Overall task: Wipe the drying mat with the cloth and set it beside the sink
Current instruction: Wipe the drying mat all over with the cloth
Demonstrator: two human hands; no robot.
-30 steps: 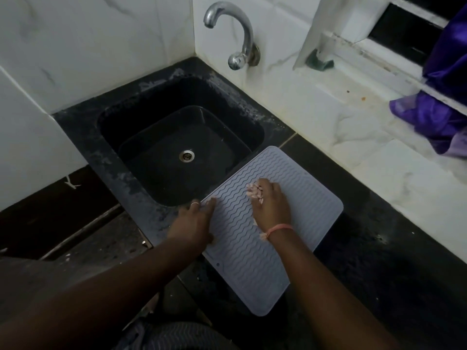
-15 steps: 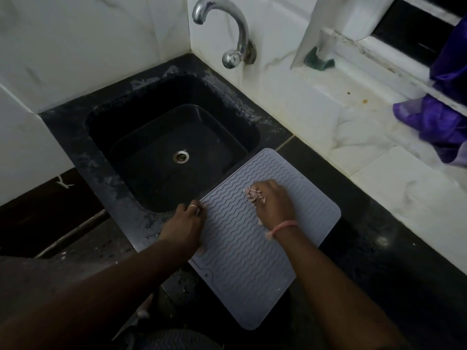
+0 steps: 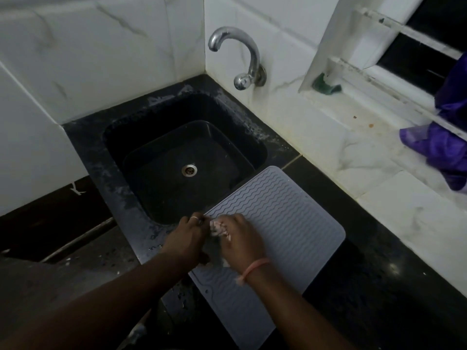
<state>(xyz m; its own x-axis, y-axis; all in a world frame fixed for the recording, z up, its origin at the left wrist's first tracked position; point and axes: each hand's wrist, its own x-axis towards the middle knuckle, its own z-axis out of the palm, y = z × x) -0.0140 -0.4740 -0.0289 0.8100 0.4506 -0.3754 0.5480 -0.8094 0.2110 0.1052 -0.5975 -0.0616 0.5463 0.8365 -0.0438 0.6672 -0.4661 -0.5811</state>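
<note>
Head view, looking down at a dark surface (image 3: 379,286) set into a tiled corner. The drying mat (image 3: 283,223) is a grey rectangle with rounded corners and a wavy ribbed top. It lies flat on the surface just beside the sink (image 3: 131,137), turned at an angle, with its far corner overlapping the sink rim.

The right hand (image 3: 242,238) rests palm down on the near left part of the mat. Its fingers are curled over a small pale cloth (image 3: 218,228), which is bunched under the fingertips and pressed against the mat close to its left edge. A pink band (image 3: 254,270) circles the right wrist.

The left hand (image 3: 185,238) sits at the left edge of the mat, next to the right hand and just short of touching the cloth. Its fingers are bent at the mat edge; whether they pinch the edge or only press on it cannot be told. A ring (image 3: 194,218) shows on one finger.

The sink is black, with a metal drain (image 3: 189,170) at the centre of its basin. A curved metal tap (image 3: 242,56) projects from the white tiled wall (image 3: 101,59) behind it. A purple fabric (image 3: 439,142) lies on the sill at the right. Water drops mark the surface near the left hand.
</note>
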